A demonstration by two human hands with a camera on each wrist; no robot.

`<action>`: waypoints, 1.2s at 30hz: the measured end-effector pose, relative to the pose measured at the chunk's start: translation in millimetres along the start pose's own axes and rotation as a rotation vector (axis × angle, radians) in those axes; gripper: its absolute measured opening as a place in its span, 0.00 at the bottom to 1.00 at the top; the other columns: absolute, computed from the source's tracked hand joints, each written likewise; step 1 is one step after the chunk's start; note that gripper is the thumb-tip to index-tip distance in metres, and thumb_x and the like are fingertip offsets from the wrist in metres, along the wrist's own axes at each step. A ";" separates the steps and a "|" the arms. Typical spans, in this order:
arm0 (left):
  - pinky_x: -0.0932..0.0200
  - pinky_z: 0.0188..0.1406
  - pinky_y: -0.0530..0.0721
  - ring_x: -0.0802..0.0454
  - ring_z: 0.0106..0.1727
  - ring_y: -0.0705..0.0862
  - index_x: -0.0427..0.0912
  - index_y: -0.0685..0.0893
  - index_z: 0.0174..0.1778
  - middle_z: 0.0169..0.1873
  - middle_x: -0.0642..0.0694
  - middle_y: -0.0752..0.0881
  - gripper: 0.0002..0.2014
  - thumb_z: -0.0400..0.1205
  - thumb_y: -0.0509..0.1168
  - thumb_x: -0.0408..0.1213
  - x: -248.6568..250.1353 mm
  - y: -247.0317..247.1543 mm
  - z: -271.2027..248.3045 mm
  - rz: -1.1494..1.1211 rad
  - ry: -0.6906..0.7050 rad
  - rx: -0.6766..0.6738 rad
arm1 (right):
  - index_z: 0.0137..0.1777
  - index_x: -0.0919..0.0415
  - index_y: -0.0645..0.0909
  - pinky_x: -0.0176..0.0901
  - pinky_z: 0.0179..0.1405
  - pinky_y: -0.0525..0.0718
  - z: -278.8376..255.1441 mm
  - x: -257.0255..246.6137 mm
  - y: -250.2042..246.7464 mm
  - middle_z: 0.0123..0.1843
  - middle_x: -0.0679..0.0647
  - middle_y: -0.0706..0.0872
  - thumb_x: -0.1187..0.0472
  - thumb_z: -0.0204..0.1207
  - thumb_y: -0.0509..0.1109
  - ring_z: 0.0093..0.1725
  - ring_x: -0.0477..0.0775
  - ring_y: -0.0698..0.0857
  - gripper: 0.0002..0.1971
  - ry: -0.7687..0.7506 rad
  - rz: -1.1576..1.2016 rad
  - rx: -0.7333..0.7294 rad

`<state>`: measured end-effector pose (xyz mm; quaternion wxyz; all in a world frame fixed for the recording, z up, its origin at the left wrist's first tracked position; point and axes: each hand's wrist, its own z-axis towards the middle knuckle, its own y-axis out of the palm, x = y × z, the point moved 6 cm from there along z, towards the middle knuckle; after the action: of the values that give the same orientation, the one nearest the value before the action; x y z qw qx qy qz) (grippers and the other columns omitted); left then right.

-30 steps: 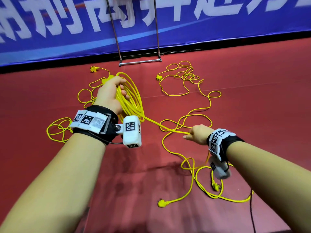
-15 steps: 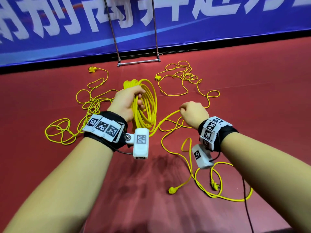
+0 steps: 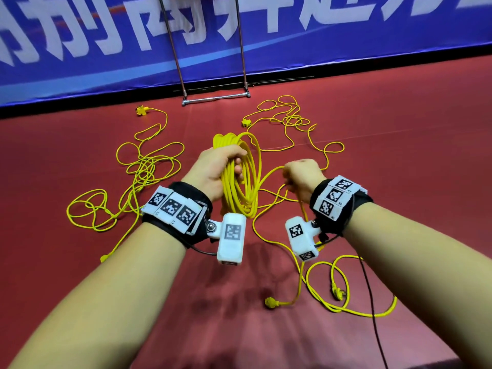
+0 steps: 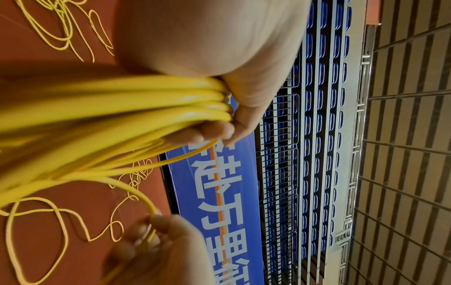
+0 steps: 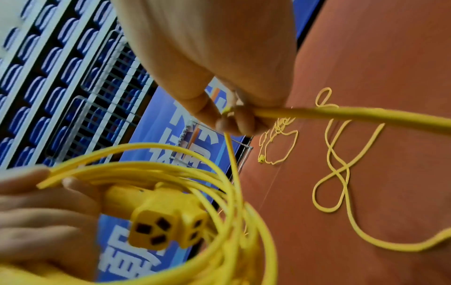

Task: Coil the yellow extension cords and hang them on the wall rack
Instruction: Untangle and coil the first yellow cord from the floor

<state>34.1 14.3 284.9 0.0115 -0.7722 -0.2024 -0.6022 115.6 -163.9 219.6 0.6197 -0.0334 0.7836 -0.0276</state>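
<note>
My left hand [image 3: 221, 166] grips a hanging coil of yellow extension cord [image 3: 241, 182] made of several loops; the left wrist view shows the fingers [image 4: 227, 115] wrapped round the bundle [image 4: 122, 108]. The cord's yellow socket end [image 5: 161, 221] lies inside the coil by that hand. Just right of the coil, my right hand [image 3: 302, 173] pinches the cord's free run [image 5: 341, 115], which trails down to a plug [image 3: 271, 302] on the floor. The metal rack [image 3: 215, 95] stands at the blue wall banner ahead.
Two more yellow cords lie tangled on the red floor, one at the left [image 3: 143, 166] and one near the rack at the right [image 3: 290, 121]. A loop with another plug [image 3: 338, 291] lies under my right arm. A thin black cable [image 3: 372, 302] hangs from my right wrist.
My right hand has risen and moved left toward the coil, pulling the cord up and dragging its plug end across the floor. The left hand has shifted right with the coil.
</note>
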 end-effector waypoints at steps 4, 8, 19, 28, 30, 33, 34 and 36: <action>0.61 0.25 0.80 0.51 0.24 0.84 0.38 0.80 0.35 0.20 0.46 0.77 0.07 0.78 0.68 0.25 -6.8 3.0 -0.1 0.022 0.019 0.008 | 0.43 0.73 0.76 0.36 0.21 0.74 -10.1 -6.3 23.5 0.35 0.63 0.81 0.82 0.72 0.56 0.19 0.48 0.75 0.10 0.133 0.294 -0.244; 0.60 0.28 0.82 0.51 0.30 0.89 0.38 0.80 0.39 0.20 0.47 0.80 0.06 0.80 0.68 0.27 -8.8 4.9 -1.6 0.007 0.013 -0.003 | 0.52 0.75 0.78 0.33 0.26 0.85 -20.2 -9.9 35.6 0.41 0.62 0.87 0.79 0.80 0.61 0.29 0.49 0.86 0.06 0.202 0.393 -0.364; 0.59 0.27 0.82 0.47 0.25 0.85 0.35 0.85 0.35 0.28 0.41 0.87 0.07 0.79 0.67 0.26 -16.4 9.5 -6.7 0.089 0.033 -0.017 | 0.73 0.50 0.76 0.53 0.50 0.84 -37.9 -16.1 55.7 0.47 0.55 0.82 0.70 0.72 0.57 0.49 0.58 0.85 0.30 0.223 0.275 -0.753; 0.49 0.26 0.87 0.44 0.26 0.83 0.31 0.86 0.46 0.32 0.36 0.84 0.04 0.77 0.71 0.26 -6.9 -4.1 -2.4 0.019 0.053 0.074 | 0.66 0.61 0.75 0.47 0.40 0.84 -52.0 -4.3 54.9 0.43 0.60 0.84 0.74 0.79 0.63 0.38 0.58 0.85 0.17 0.065 0.024 -0.847; 0.41 0.38 0.88 0.44 0.30 0.85 0.31 0.86 0.47 0.32 0.36 0.86 0.06 0.75 0.72 0.26 -2.8 -12.7 0.4 -0.026 0.080 0.136 | 0.62 0.63 0.78 0.46 0.40 0.83 -53.5 5.9 52.1 0.39 0.59 0.83 0.73 0.81 0.63 0.35 0.56 0.85 0.12 0.027 -0.104 -0.889; 0.46 0.44 0.84 0.47 0.32 0.88 0.31 0.85 0.48 0.34 0.37 0.86 0.08 0.74 0.72 0.24 4.6 -27.1 5.4 -0.079 0.135 0.206 | 0.59 0.62 0.81 0.46 0.41 0.82 -53.3 12.3 48.8 0.37 0.56 0.81 0.71 0.84 0.62 0.32 0.53 0.84 0.10 -0.018 -0.209 -0.904; 0.49 0.43 0.84 0.47 0.32 0.88 0.31 0.86 0.47 0.33 0.38 0.87 0.07 0.74 0.71 0.24 6.1 -30.4 6.8 -0.090 0.139 0.210 | 0.59 0.61 0.81 0.45 0.39 0.82 -51.5 10.1 48.3 0.36 0.55 0.81 0.70 0.85 0.61 0.31 0.52 0.84 0.10 -0.037 -0.198 -0.875; 0.58 0.33 0.82 0.49 0.31 0.88 0.34 0.85 0.41 0.30 0.42 0.88 0.01 0.78 0.70 0.26 7.3 -36.1 11.4 -0.082 0.139 0.205 | 0.59 0.60 0.81 0.40 0.32 0.81 -47.2 0.5 46.7 0.34 0.53 0.81 0.69 0.85 0.61 0.28 0.50 0.81 0.10 -0.076 -0.127 -0.778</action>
<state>34.3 52.6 280.5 0.0795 -0.7144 -0.2930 -0.6304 68.7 -117.4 226.0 0.5864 -0.3152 0.7084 0.2344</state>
